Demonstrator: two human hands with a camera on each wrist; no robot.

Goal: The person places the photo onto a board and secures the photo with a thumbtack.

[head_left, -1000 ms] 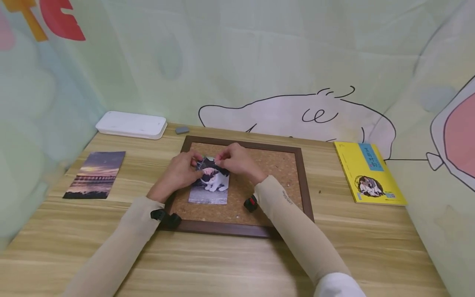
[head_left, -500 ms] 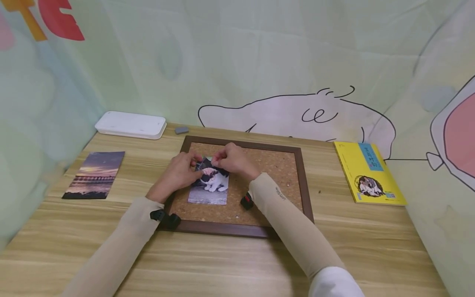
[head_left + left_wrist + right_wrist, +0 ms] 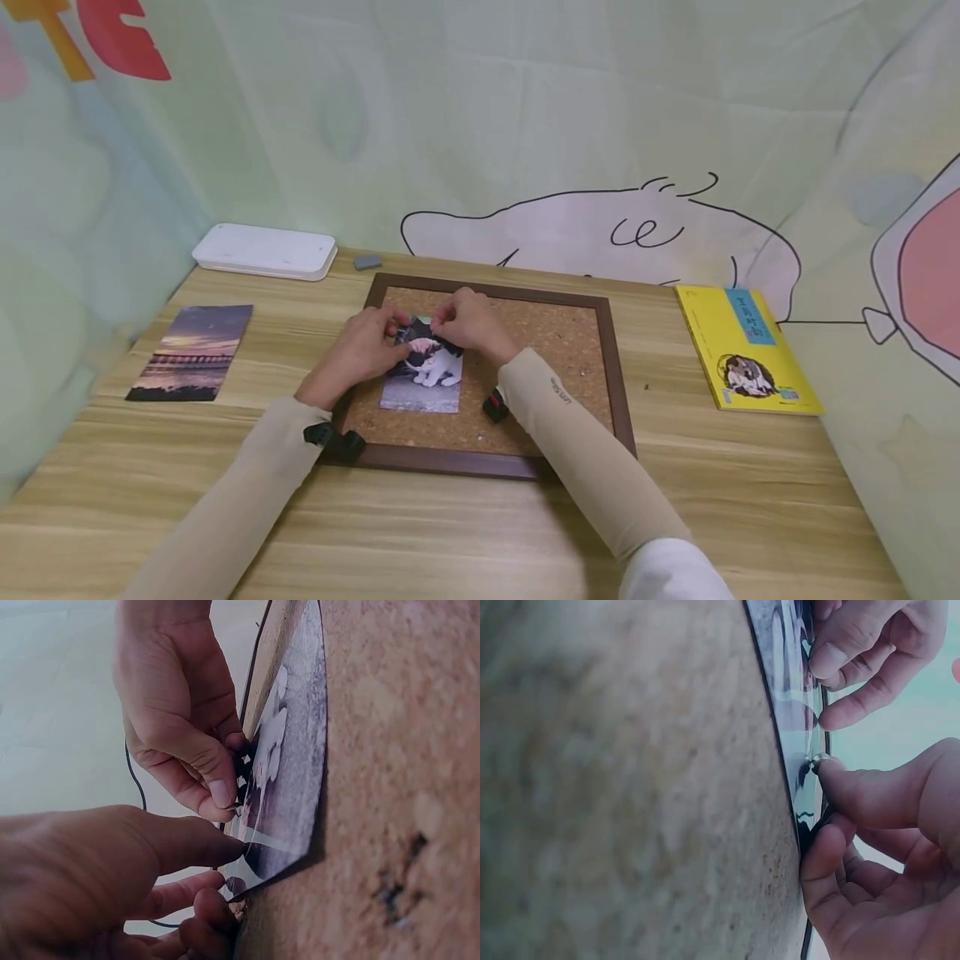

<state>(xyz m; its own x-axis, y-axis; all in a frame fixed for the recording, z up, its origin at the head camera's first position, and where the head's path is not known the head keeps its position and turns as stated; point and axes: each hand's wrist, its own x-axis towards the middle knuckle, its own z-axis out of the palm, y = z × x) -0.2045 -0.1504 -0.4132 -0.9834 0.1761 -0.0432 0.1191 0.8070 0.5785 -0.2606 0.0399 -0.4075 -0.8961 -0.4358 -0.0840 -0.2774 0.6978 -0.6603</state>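
1. Cork fills the brown-framed cork board [image 3: 555,333], which lies flat on the wooden table [image 3: 465,533]; every other place below is given relative to this board.
2. On the board's left half lies a cat photo [image 3: 427,379], its far end under both hands, its near end flat on the cork.
3. At the photo's far left corner, the left hand [image 3: 365,346] has its fingers curled, with the fingertips [image 3: 225,847] pressing the photo's edge onto the cork; it grasps the photo's edge.
4. Just right of it, the right hand [image 3: 467,323] pinches a small silver pin [image 3: 817,761] against the photo's far edge, with the pin's round head at the tip of the thumb in the right wrist view.
5. The two hands are just beside each other over the same end of the photo.
6. Left of the board, well apart on the table, lies a sunset photo [image 3: 191,352].
7. Beyond the board's far left corner sits a flat white box [image 3: 264,251], with a small grey eraser [image 3: 367,262] between it and the frame.
8. Right of the board lies a yellow book [image 3: 744,348], near the printed cloth backdrop [image 3: 525,125].
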